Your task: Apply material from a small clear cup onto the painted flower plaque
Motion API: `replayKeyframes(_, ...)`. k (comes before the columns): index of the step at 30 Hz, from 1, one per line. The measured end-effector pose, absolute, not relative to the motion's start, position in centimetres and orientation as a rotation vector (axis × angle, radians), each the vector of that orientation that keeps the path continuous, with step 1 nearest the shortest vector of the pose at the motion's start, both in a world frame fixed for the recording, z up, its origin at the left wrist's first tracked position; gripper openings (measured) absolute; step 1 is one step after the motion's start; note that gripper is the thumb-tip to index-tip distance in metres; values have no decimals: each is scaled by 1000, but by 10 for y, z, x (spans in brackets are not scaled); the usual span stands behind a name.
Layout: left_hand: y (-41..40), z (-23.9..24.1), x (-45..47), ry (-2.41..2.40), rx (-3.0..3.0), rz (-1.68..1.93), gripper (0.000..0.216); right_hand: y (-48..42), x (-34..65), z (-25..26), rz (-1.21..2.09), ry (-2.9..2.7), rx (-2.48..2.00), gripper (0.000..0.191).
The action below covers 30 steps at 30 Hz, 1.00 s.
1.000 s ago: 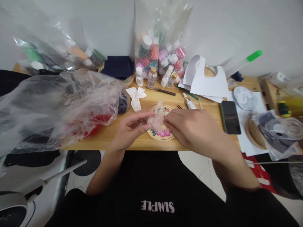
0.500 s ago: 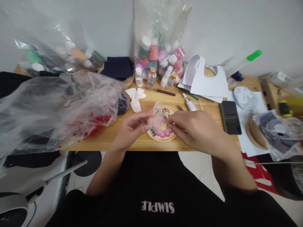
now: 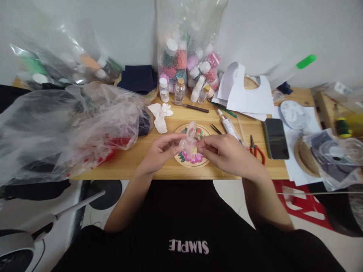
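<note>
Between the fingertips of my left hand (image 3: 157, 153) is a translucent, pale pink looped piece (image 3: 189, 139), shaped somewhat like a bow; I cannot tell its material. My right hand (image 3: 227, 151) is pinched closed at that piece's right side, and whatever its fingertips grip is too small to make out. Below both hands lies a round, light-coloured disc (image 3: 194, 160) with a colourful flower design, partly covered by the fingers. Black tweezers (image 3: 216, 129) rest just beyond my right hand, beside a small white tube (image 3: 229, 126). Red-handled pliers (image 3: 256, 151) lie to its right.
Small bottles (image 3: 179, 91) stand at the back before a bag of bead jars (image 3: 181, 56). Crumpled tissue (image 3: 161, 118) and a dark-handled tool (image 3: 195, 108) lie nearer. A plastic bag (image 3: 93, 117) covers the left; a phone (image 3: 276, 139) and white papers (image 3: 248, 94) are right.
My right hand has moved slightly left and inward, its arm drawn closer, uncovering the red-handled pliers. My left hand still holds the translucent piece, which now stands more upright.
</note>
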<state>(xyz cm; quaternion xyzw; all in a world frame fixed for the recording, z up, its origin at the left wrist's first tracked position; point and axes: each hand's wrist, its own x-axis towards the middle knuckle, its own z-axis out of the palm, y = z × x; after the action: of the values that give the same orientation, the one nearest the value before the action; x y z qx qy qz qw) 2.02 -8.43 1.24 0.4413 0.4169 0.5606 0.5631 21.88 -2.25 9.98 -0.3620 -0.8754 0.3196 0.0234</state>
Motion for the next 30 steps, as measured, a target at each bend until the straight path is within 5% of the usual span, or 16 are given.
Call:
replayKeyframes(11, -76, -10, 5, 1002, 931, 1359, 27, -29, 251, 60, 1589, -2103, -1300, 32)
replayKeyframes(30, -78, -15, 6, 1038, 882, 1340, 28, -29, 247, 41, 1572, -1997, -1762, 24)
